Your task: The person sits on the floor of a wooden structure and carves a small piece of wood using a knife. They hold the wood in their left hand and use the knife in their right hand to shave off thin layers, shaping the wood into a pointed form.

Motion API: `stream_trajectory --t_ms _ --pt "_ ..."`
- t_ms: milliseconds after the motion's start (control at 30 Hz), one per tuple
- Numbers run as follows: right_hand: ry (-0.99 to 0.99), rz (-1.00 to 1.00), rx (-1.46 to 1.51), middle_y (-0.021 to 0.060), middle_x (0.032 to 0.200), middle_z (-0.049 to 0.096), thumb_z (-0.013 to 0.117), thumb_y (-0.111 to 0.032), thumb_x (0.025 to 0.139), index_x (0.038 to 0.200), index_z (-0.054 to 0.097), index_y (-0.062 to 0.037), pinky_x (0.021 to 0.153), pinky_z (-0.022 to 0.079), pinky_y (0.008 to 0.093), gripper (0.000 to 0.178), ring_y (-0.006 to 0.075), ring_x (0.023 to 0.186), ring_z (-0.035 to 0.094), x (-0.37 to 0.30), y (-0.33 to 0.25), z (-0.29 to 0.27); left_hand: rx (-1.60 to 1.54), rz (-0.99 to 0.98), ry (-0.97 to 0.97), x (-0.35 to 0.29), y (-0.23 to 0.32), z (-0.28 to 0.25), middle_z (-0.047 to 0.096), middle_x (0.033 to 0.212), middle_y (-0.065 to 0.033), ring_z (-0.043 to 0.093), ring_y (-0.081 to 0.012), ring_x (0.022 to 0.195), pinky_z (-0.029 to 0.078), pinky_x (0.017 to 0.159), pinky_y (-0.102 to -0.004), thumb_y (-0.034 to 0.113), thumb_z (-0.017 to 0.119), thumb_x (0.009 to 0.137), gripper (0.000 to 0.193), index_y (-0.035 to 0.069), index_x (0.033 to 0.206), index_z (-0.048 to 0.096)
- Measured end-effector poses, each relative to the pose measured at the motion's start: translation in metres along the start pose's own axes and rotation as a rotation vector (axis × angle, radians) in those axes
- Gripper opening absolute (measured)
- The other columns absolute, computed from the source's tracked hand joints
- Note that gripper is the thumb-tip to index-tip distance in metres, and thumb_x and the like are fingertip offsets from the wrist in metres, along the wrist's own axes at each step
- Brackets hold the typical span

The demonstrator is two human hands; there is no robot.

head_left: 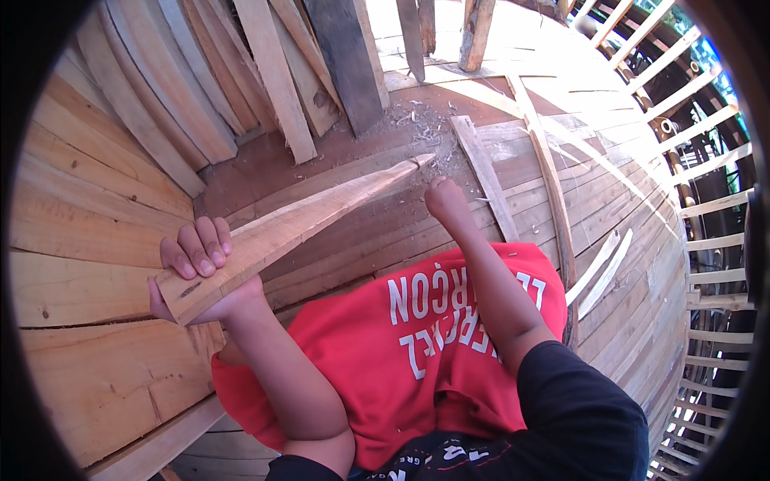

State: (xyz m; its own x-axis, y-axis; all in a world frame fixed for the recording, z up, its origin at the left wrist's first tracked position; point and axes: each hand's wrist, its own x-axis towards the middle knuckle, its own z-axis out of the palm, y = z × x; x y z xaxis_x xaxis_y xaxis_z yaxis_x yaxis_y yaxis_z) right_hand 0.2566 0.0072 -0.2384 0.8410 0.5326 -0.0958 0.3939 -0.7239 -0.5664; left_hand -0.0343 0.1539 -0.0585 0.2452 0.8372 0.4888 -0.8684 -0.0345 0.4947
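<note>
My left hand (210,260) grips the broad end of a long wooden plank (313,210), with its fingers over the top face and the palm beneath. The plank tapers to a thin, rough point at its far right end and slants up to the right. Beside that point, my right hand (447,200) is closed in a fist, apart from the wood as far as I can see. Whatever the fist may hold is hidden. A red cloth (361,321) with white lettering covers my lap below both forearms.
Tall boards (277,80) lean at the far left, beside a curved plank wall (96,256). Wood shavings (425,120) litter the floor past the tip. A narrow strip (485,176) and pale offcuts (605,272) lie on the plank floor (618,345). Slatted railing (714,240) runs along the right.
</note>
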Motion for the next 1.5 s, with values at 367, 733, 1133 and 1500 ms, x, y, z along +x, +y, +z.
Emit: stream_trajectory --t_ms 367,733,1133,1500 --pt "-0.017 0.173 0.073 0.0389 0.097 0.06 0.033 -0.031 0.095 0.087 0.064 0.0095 0.092 0.045 0.0566 0.051 0.0533 0.096 0.059 0.016 0.012 0.015 -0.048 -0.015 -0.116 0.005 0.0 -0.016 0.049 0.056 0.0015 0.044 -0.0109 0.055 0.035 0.057 -0.0256 0.047 0.04 0.088 0.039 0.016 0.065 0.046" --pt "-0.072 0.023 0.097 0.0344 0.094 0.065 0.031 -0.035 0.096 0.09 0.069 0.0076 0.091 0.048 0.0538 0.057 0.0507 0.097 0.062 -0.025 -0.056 0.001 -0.078 -0.098 -0.337 0.012 -0.003 -0.022 0.049 0.054 0.0031 0.042 -0.0094 0.054 0.034 0.057 -0.0252 0.051 0.038 0.092 0.046 0.018 0.062 0.046" --pt "-0.213 -0.173 0.224 0.034 0.091 0.065 0.031 -0.039 0.098 0.091 0.067 0.0079 0.09 0.048 0.054 0.06 0.0495 0.094 0.063 -0.048 -0.074 -0.037 -0.04 -0.099 -0.358 0.006 -0.012 0.017 0.048 0.055 0.0016 0.043 -0.0118 0.054 0.034 0.057 -0.0264 0.049 0.039 0.089 0.043 0.017 0.061 0.045" --pt "-0.251 -0.288 0.464 0.0214 0.079 0.067 0.047 -0.049 0.097 0.093 0.066 0.0038 0.073 0.049 0.0431 0.056 0.0367 0.077 0.064 -0.064 -0.022 -0.035 -0.076 -0.179 -0.469 0.026 0.071 0.012 0.048 0.05 0.0017 0.044 -0.0103 0.048 0.036 0.054 -0.025 0.045 0.042 0.09 0.042 0.017 0.059 0.046"
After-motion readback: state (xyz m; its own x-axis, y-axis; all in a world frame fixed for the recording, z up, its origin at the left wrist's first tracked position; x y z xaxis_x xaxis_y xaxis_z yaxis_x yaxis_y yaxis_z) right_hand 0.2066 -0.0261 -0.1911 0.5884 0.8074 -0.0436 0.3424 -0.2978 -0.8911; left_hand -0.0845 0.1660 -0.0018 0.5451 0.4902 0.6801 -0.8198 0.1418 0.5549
